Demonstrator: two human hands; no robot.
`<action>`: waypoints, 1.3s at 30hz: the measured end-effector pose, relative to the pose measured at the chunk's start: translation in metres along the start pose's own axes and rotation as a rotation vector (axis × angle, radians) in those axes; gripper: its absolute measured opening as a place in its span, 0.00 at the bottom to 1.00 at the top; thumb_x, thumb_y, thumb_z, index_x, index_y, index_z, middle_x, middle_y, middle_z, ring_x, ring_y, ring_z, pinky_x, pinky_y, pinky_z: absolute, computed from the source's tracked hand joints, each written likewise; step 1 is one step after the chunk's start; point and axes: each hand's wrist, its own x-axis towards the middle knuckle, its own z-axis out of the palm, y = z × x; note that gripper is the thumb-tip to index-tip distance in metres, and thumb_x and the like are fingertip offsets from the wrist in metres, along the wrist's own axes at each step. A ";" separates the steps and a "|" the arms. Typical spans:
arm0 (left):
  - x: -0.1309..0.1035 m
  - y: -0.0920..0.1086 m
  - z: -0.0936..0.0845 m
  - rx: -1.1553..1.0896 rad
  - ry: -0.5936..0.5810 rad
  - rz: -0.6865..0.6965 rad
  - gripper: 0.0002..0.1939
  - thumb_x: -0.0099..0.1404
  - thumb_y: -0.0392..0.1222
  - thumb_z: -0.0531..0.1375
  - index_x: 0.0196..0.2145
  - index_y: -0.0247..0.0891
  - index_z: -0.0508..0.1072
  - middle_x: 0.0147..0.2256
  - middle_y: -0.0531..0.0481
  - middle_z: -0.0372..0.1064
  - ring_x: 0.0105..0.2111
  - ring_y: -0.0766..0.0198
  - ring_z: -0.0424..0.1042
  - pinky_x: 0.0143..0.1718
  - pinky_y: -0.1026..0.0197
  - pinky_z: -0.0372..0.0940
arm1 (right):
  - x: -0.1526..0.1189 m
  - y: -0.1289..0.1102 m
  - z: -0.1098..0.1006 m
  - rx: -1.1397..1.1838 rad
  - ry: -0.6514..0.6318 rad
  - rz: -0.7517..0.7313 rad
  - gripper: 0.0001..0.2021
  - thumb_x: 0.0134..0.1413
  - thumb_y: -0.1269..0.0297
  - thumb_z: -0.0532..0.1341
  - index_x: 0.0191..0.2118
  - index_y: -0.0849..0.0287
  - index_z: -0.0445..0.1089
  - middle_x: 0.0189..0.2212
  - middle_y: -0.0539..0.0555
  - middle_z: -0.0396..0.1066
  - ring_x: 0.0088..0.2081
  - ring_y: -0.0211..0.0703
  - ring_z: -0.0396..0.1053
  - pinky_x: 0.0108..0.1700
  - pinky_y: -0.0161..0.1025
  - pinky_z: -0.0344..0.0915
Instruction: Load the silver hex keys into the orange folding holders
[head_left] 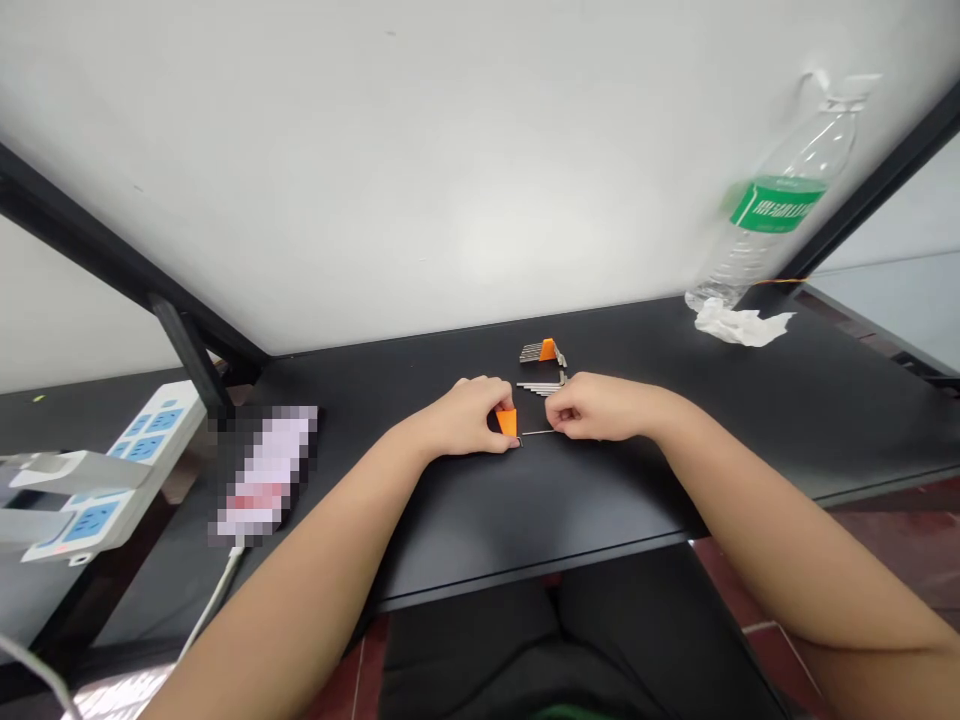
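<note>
My left hand (476, 418) pinches an orange holder (508, 422) just above the black table. To its right, my right hand (581, 408) is closed on a thin metal key (537, 432), whose free length points left toward the holder. Behind my right hand lie several loose L-shaped metal keys (538, 387) side by side. Farther back rests a second orange holder (548, 350) with several metal keys in it. Whether a key sits in the holder in my left hand is too small to tell.
A clear bottle with a green label (780, 205) stands at the back right by a crumpled tissue (741, 325). On the left are a blurred-out phone (266, 475) with a white cable and a white power strip (139, 445). A white wall rises behind the table (465, 530).
</note>
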 end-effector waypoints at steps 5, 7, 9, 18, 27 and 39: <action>0.000 0.000 0.000 0.006 0.001 -0.006 0.20 0.55 0.56 0.68 0.37 0.42 0.69 0.39 0.51 0.71 0.40 0.55 0.68 0.46 0.54 0.61 | -0.014 0.005 -0.018 0.062 -0.092 0.247 0.03 0.54 0.69 0.59 0.32 0.57 0.71 0.28 0.49 0.73 0.24 0.37 0.67 0.28 0.35 0.56; 0.000 -0.001 0.000 0.002 -0.001 -0.017 0.20 0.55 0.56 0.68 0.37 0.42 0.69 0.40 0.50 0.71 0.40 0.55 0.68 0.46 0.54 0.62 | -0.019 0.012 -0.024 -0.002 -0.041 0.350 0.03 0.55 0.67 0.60 0.32 0.56 0.71 0.29 0.50 0.73 0.24 0.38 0.67 0.28 0.36 0.56; 0.000 -0.002 0.000 -0.002 -0.001 -0.027 0.20 0.55 0.57 0.68 0.38 0.43 0.70 0.40 0.50 0.71 0.41 0.54 0.69 0.45 0.54 0.62 | -0.023 0.018 -0.027 -0.082 0.045 0.405 0.03 0.55 0.64 0.62 0.34 0.55 0.72 0.30 0.51 0.74 0.26 0.39 0.67 0.29 0.36 0.56; 0.001 -0.002 -0.002 -0.005 -0.005 -0.020 0.19 0.56 0.56 0.67 0.37 0.43 0.69 0.40 0.50 0.71 0.41 0.55 0.69 0.47 0.53 0.62 | -0.018 0.025 -0.020 -0.044 0.026 0.392 0.06 0.56 0.70 0.60 0.39 0.55 0.71 0.32 0.50 0.74 0.25 0.37 0.70 0.29 0.34 0.57; 0.000 0.001 -0.003 -0.021 -0.005 -0.031 0.19 0.55 0.56 0.67 0.37 0.43 0.69 0.40 0.50 0.71 0.40 0.55 0.69 0.46 0.53 0.63 | 0.000 0.027 -0.009 -0.173 0.221 0.285 0.11 0.61 0.70 0.58 0.47 0.54 0.72 0.36 0.54 0.75 0.30 0.41 0.69 0.32 0.35 0.57; 0.000 0.001 -0.003 -0.023 -0.009 -0.028 0.19 0.55 0.55 0.67 0.38 0.43 0.70 0.41 0.49 0.72 0.41 0.54 0.69 0.48 0.51 0.63 | 0.011 0.031 -0.006 -0.243 0.264 0.192 0.08 0.64 0.64 0.61 0.43 0.55 0.77 0.39 0.55 0.77 0.39 0.45 0.71 0.40 0.37 0.57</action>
